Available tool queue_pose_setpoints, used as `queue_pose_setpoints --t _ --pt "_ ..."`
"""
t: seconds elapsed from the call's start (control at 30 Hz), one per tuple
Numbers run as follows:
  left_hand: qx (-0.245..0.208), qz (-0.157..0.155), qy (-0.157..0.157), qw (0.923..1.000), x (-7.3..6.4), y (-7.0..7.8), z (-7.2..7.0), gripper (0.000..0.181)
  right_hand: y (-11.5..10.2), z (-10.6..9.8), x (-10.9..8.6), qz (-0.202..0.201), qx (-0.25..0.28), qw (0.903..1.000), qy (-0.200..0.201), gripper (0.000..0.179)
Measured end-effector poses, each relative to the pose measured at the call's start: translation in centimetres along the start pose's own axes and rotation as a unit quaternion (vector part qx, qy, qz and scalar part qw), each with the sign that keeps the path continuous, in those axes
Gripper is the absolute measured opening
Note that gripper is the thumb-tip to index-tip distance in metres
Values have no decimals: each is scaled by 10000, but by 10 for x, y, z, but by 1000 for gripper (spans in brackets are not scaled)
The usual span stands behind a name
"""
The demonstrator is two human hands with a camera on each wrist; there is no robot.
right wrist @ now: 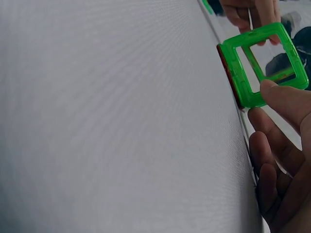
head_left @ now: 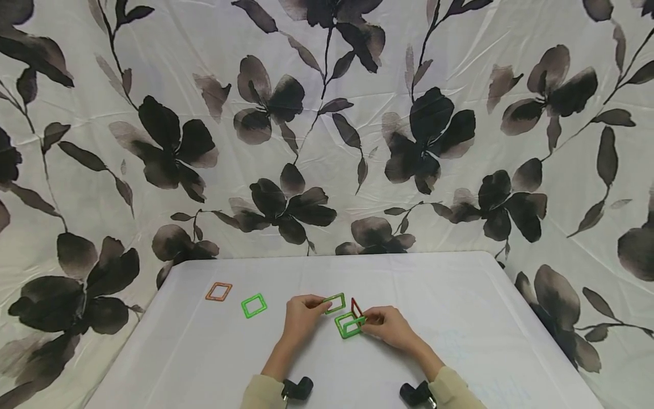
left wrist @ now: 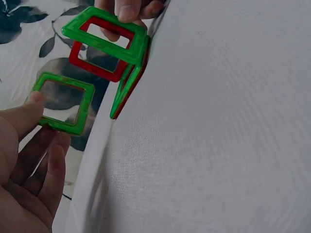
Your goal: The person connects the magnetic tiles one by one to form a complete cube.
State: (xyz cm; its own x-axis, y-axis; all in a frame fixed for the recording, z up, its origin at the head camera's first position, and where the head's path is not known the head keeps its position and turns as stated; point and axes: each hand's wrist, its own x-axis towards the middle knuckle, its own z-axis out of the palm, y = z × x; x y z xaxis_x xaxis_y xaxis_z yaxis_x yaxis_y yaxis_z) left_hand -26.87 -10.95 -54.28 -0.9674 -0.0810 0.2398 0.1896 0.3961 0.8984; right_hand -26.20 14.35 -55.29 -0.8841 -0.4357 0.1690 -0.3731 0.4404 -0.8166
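A green square magnetic tile (left wrist: pixel 86 109) with a hollow middle is pinched between thumb and fingers of my left hand (head_left: pixel 301 318), raised beside a small build. That build has a green base tile (head_left: pixel 339 328) lying on the table, with a red tile (left wrist: pixel 92 69) and another green tile (right wrist: pixel 238 73) standing up from it. My right hand (head_left: pixel 390 326) pinches this standing green tile, its thumb on the face. A gap shows between the left hand's tile and the build in the left wrist view.
On the white table (head_left: pixel 174 352), a loose green tile (head_left: pixel 257 313) lies left of my left hand. Farther left lies an orange tile (head_left: pixel 211 291). Behind the table hangs a flower-patterned cloth (head_left: pixel 352 170).
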Motion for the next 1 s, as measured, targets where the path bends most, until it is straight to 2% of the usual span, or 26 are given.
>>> queue_pose_setpoints --t 0.57,1.0 --pt "107 215 -280 9993 -2 -5 8 10 2 3 2 30 -80 10000 22 20" --pt "206 127 -430 9988 -1 -6 11 11 2 2 2 57 -228 9997 36 21"
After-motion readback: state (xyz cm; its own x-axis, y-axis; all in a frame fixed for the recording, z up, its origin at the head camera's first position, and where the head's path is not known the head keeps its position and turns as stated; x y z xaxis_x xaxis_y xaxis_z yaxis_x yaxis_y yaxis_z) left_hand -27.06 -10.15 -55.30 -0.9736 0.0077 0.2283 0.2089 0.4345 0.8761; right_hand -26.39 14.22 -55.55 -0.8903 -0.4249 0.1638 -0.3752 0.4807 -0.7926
